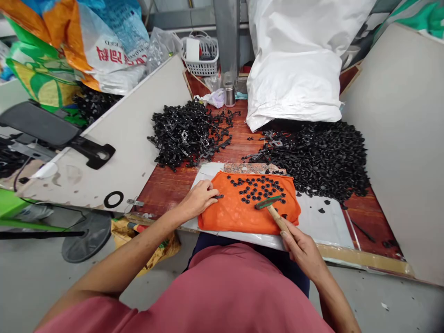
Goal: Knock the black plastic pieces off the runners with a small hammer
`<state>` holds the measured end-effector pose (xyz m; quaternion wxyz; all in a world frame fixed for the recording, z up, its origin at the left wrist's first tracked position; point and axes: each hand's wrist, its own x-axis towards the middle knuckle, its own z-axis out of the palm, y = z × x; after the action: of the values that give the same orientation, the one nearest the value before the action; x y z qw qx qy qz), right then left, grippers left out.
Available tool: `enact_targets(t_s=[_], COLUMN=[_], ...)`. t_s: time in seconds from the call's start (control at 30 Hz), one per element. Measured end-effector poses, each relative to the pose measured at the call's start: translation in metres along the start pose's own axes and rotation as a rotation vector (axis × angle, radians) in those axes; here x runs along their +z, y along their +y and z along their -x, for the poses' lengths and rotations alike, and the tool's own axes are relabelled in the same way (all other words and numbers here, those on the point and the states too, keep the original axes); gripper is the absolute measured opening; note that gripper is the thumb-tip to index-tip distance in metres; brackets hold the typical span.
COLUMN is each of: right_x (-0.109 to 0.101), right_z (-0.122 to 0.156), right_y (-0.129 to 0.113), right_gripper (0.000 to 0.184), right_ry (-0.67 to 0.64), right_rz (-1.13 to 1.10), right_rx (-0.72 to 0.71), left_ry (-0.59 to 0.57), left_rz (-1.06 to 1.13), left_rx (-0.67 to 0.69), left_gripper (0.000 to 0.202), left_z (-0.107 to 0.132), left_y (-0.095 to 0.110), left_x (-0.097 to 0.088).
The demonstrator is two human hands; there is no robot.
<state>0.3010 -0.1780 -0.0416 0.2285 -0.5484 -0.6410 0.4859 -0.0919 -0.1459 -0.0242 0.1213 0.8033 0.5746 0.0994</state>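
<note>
My right hand is wrapped round the wooden handle of a hammer. Its dark green head lies over the right part of an orange cloth, near several small round black parts spread on that cloth. At the cloth's left edge, my left hand has its fingers closed around a small black piece, of which only the tip shows. Under the cloth, a speckled stone slab shows along the far side.
Heaps of black plastic parts lie at the left and right of the red-brown table. Behind stand a big white sack, a steel flask and a grey basket. Pale boards wall both sides.
</note>
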Motion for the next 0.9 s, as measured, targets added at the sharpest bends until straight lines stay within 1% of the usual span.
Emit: enact_targets(t_s=[0.07, 0.13, 0.2, 0.3, 0.4, 0.47, 0.57, 0.9], right_x=[0.001, 0.002, 0.002, 0.001, 0.002, 0.002, 0.001, 0.0], right_z=[0.0, 0.0, -0.001, -0.003, -0.002, -0.001, -0.001, -0.001], right_y=[0.0, 0.001, 0.001, 0.002, 0.001, 0.001, 0.0, 0.0], right_gripper=[0.068, 0.07, 0.071, 0.071, 0.071, 0.072, 0.074, 0.072], right_ry=[-0.052, -0.071, -0.082, -0.089, -0.083, -0.079, -0.079, -0.085], right_rz=[-0.072, -0.107, -0.107, -0.083, -0.073, -0.078, -0.081, -0.081], right_rx=[0.042, 0.065, 0.079, 0.096, 0.09, 0.08, 0.081, 0.086], left_ry=[0.111, 0.225, 0.285, 0.294, 0.323, 0.335, 0.312, 0.285], left_rz=[0.064, 0.137, 0.196, 0.232, 0.23, 0.227, 0.241, 0.249], left_rx=[-0.096, -0.175, -0.207, -0.198, -0.179, -0.161, -0.144, -0.109], left_gripper=[0.019, 0.019, 0.018, 0.017, 0.016, 0.017, 0.017, 0.021], left_z=[0.0, -0.004, -0.013, -0.031, -0.047, -0.053, -0.057, -0.063], left_y=[-0.004, -0.006, -0.007, -0.003, 0.001, 0.002, 0.002, 0.0], left_x=[0.0, -0.007, -0.015, -0.017, -0.008, -0.002, 0.004, 0.01])
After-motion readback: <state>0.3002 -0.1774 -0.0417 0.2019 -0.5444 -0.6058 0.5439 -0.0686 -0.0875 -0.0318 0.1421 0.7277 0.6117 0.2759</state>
